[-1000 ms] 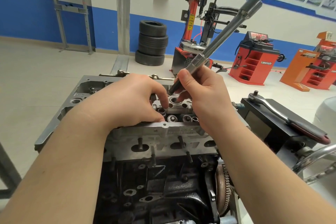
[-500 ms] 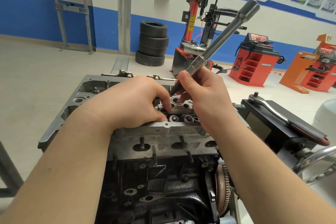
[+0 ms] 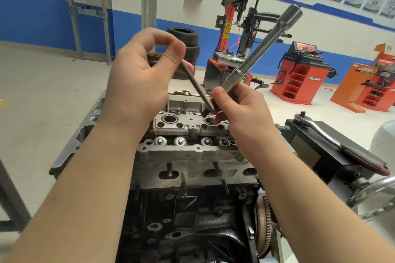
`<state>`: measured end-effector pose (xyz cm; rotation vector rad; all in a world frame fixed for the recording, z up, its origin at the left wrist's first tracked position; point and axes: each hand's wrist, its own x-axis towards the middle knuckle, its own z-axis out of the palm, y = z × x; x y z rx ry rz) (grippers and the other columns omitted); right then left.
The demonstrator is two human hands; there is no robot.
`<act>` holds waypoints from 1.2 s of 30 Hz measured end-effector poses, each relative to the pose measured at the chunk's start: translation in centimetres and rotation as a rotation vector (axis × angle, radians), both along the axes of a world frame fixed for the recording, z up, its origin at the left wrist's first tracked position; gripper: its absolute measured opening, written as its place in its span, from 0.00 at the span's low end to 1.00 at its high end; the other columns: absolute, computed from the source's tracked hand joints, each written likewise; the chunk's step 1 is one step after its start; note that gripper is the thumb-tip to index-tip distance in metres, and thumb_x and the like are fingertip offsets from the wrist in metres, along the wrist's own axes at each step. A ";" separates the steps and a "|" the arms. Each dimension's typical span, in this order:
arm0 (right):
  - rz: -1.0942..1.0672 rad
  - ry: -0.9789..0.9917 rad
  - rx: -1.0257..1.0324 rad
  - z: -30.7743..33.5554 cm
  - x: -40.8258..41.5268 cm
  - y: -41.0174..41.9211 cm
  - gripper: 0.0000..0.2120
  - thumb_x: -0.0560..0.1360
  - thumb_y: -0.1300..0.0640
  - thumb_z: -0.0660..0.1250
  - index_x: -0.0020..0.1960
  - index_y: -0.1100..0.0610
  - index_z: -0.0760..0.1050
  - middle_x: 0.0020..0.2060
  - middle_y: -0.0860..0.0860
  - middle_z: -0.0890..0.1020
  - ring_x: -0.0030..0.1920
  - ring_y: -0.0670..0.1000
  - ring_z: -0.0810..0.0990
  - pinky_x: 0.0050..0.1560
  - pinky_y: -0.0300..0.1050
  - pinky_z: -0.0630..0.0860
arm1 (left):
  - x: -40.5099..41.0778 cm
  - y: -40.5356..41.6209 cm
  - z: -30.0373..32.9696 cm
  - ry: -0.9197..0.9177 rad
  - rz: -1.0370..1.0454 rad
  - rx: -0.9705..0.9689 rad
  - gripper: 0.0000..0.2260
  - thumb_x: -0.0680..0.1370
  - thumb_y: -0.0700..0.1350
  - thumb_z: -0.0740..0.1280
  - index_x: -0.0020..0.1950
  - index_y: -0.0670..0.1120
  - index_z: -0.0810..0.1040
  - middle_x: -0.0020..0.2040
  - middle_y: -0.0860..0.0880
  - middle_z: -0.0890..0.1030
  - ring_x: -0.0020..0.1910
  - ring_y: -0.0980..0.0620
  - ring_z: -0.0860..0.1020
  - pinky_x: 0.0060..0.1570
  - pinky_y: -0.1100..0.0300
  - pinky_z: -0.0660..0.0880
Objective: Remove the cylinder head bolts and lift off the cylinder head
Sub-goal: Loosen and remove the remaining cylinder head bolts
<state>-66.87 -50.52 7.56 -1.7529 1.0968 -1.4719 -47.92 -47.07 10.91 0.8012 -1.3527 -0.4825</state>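
The left hand (image 3: 141, 74) is raised above the engine, its thumb and fingers pinching the head end of a long dark cylinder head bolt (image 3: 193, 80). The bolt slants down to the right, its lower tip beside the right hand's fingertips, just above the top of the cylinder head (image 3: 188, 153). The right hand (image 3: 239, 111) grips the lower end of a long chrome extension bar (image 3: 263, 47), fingers curled round it; the bar rises to the upper right. The cylinder head sits on the black engine block (image 3: 192, 220), with studs sticking out of its near face. At right, a ratchet wrench (image 3: 333, 141) with a dark red grip lies on a black stand (image 3: 316, 156). In the background a red wheel balancer (image 3: 301, 74) reads "Lanpody", near a tyre changer (image 3: 233, 34) and stacked tyres (image 3: 190, 49). Wall posters carry text too small to read.
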 end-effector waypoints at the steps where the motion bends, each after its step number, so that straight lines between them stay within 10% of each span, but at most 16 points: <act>1: 0.004 0.007 -0.006 0.0 0.0 0.1 0.08 0.79 0.49 0.69 0.49 0.54 0.82 0.39 0.50 0.86 0.41 0.56 0.86 0.43 0.57 0.84 | -0.1 -0.1 0.0 0.119 -0.031 0.045 0.09 0.84 0.53 0.66 0.57 0.48 0.79 0.45 0.47 0.88 0.23 0.59 0.72 0.27 0.61 0.69; 11: -0.001 0.079 -0.022 2.0 -3.7 0.7 0.23 0.78 0.59 0.74 0.69 0.47 0.71 0.48 0.58 0.86 0.49 0.54 0.87 0.45 0.51 0.83 | -1.3 -1.7 0.6 1.048 -0.411 0.369 0.15 0.79 0.57 0.72 0.53 0.47 0.78 0.31 0.53 0.73 0.26 0.58 0.68 0.27 0.65 0.71; 26: 0.065 0.091 0.066 0.3 -6.4 0.6 0.09 0.80 0.53 0.73 0.58 0.54 0.77 0.40 0.47 0.84 0.42 0.50 0.86 0.38 0.41 0.80 | -7.2 -1.4 0.4 0.741 -0.382 0.338 0.05 0.84 0.48 0.68 0.55 0.49 0.74 0.36 0.50 0.76 0.26 0.55 0.64 0.24 0.62 0.63; 36: 0.011 0.287 -0.132 -0.3 -5.7 1.4 0.08 0.79 0.50 0.69 0.56 0.45 0.73 0.38 0.43 0.78 0.41 0.51 0.80 0.46 0.59 0.79 | -7.8 -2.1 0.3 0.757 -0.503 0.337 0.12 0.84 0.49 0.58 0.46 0.46 0.76 0.29 0.50 0.66 0.25 0.52 0.60 0.25 0.61 0.60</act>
